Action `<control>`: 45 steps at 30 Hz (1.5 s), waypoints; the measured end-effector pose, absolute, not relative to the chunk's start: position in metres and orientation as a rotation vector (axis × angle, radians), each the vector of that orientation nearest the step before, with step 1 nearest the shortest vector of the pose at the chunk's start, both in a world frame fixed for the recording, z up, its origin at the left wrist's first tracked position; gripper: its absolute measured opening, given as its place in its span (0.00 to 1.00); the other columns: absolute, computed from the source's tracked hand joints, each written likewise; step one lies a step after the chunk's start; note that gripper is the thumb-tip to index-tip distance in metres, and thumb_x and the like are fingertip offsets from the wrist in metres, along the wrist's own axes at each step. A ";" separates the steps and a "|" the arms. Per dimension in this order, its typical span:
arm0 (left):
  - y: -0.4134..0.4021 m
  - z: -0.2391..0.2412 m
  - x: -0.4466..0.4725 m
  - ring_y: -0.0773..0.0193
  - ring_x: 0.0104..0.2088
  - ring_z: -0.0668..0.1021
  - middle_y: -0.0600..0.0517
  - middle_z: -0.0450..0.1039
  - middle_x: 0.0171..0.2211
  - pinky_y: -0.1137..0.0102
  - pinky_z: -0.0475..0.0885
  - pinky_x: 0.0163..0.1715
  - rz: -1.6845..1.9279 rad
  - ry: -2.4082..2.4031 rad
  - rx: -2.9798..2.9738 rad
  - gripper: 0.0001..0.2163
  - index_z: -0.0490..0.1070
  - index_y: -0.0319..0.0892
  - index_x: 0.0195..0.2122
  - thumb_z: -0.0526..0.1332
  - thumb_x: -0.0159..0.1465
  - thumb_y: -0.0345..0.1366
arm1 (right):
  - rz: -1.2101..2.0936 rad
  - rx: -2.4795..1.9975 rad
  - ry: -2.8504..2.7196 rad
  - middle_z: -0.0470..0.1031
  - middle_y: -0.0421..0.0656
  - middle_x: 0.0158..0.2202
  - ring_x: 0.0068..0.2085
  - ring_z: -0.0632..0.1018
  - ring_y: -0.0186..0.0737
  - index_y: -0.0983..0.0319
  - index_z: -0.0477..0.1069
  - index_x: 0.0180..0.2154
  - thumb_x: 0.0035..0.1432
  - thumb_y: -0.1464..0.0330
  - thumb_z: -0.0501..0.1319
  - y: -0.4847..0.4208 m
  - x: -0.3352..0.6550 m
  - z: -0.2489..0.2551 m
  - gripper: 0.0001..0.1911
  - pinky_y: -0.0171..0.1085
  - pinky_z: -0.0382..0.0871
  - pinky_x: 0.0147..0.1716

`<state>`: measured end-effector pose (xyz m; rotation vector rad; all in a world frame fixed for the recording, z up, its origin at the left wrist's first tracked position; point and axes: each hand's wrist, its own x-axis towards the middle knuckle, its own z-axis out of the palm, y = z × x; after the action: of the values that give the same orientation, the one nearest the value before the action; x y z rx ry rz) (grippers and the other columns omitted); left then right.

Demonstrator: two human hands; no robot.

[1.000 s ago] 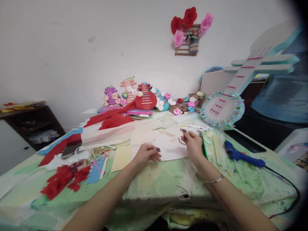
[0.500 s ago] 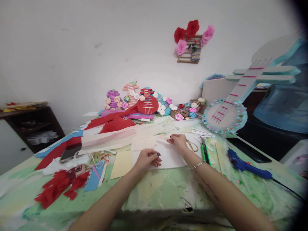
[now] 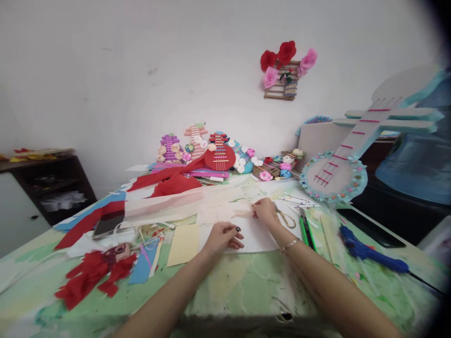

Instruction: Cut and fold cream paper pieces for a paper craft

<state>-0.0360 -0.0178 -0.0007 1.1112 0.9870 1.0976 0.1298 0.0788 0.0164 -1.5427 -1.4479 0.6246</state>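
My right hand [image 3: 263,211] pinches the edge of a thin, pale peach piece of paper [image 3: 243,212] between thumb and fingertips. Beneath it lies a white sheet [image 3: 252,237] on the table. My left hand [image 3: 223,237] hovers over the near part of that sheet, fingers loosely bent and apart, with nothing seen in it. A yellow card [image 3: 183,245] lies just left of this hand. Scissors [image 3: 287,219] with gold handles rest right of my right hand, their blades hidden, and a green utility knife [image 3: 307,230] lies beside them.
A blue glue gun [image 3: 373,251] and a black phone [image 3: 373,228] lie on the right. Red fabric-like scraps [image 3: 84,277] and blue strips [image 3: 143,265] cover the left. Several decorated model lutes stand at the back, including a red one [image 3: 220,157]; a large white one [image 3: 338,173] leans right.
My right hand has drawn slightly nearer, and the peach paper in its fingers shows more clearly. My left hand keeps about the same place over the sheet. The whole view has shifted a little.
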 end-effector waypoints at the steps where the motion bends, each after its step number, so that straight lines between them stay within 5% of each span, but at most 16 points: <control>1: -0.017 -0.001 -0.036 0.65 0.20 0.77 0.47 0.75 0.26 0.75 0.69 0.19 1.105 0.995 1.098 0.17 0.69 0.35 0.32 0.67 0.49 0.43 | 0.663 -1.520 -1.457 0.68 0.42 0.09 0.18 0.74 0.37 0.64 0.71 0.15 0.40 0.76 0.56 0.073 0.128 0.017 0.08 0.31 0.67 0.22; 7: -0.018 0.001 -0.037 0.61 0.27 0.80 0.38 0.74 0.38 0.73 0.71 0.25 1.088 0.892 1.091 0.23 0.69 0.33 0.40 0.66 0.51 0.47 | 0.898 -1.358 -1.501 0.72 0.41 0.13 0.15 0.74 0.37 0.64 0.74 0.23 0.44 0.71 0.58 0.023 0.110 0.020 0.07 0.31 0.67 0.14; 15: -0.020 0.002 -0.038 0.66 0.23 0.77 0.44 0.75 0.33 0.76 0.68 0.21 1.193 0.906 1.147 0.18 0.71 0.34 0.33 0.68 0.49 0.45 | 1.010 -1.265 -1.456 0.73 0.43 0.16 0.14 0.73 0.36 0.65 0.73 0.23 0.44 0.67 0.59 -0.001 0.105 0.012 0.08 0.31 0.65 0.13; 27: -0.023 0.007 -0.039 0.66 0.25 0.77 0.49 0.74 0.24 0.77 0.68 0.23 1.197 0.942 1.139 0.13 0.72 0.34 0.36 0.65 0.51 0.35 | 0.360 -1.299 -1.468 0.76 0.45 0.28 0.30 0.73 0.41 0.62 0.75 0.22 0.43 0.65 0.61 0.005 0.127 0.021 0.07 0.37 0.64 0.31; 34: -0.017 0.001 -0.038 0.69 0.18 0.74 0.52 0.70 0.17 0.78 0.64 0.17 1.180 1.004 1.161 0.08 0.69 0.35 0.26 0.65 0.50 0.35 | 0.659 -1.146 -1.490 0.73 0.40 0.21 0.25 0.72 0.37 0.62 0.71 0.23 0.48 0.63 0.59 0.004 0.121 0.014 0.09 0.34 0.63 0.27; 45: -0.021 0.009 -0.040 0.70 0.23 0.73 0.53 0.70 0.21 0.79 0.66 0.18 1.218 0.960 1.274 0.13 0.68 0.37 0.24 0.67 0.47 0.41 | 0.131 -1.330 -1.799 0.74 0.42 0.22 0.24 0.73 0.37 0.61 0.66 0.25 0.53 0.66 0.55 -0.009 0.110 0.011 0.08 0.33 0.60 0.26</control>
<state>-0.0402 -0.0208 0.0089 1.2741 0.9604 1.2176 0.1104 -0.0092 0.0112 -1.3297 -1.7991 0.1308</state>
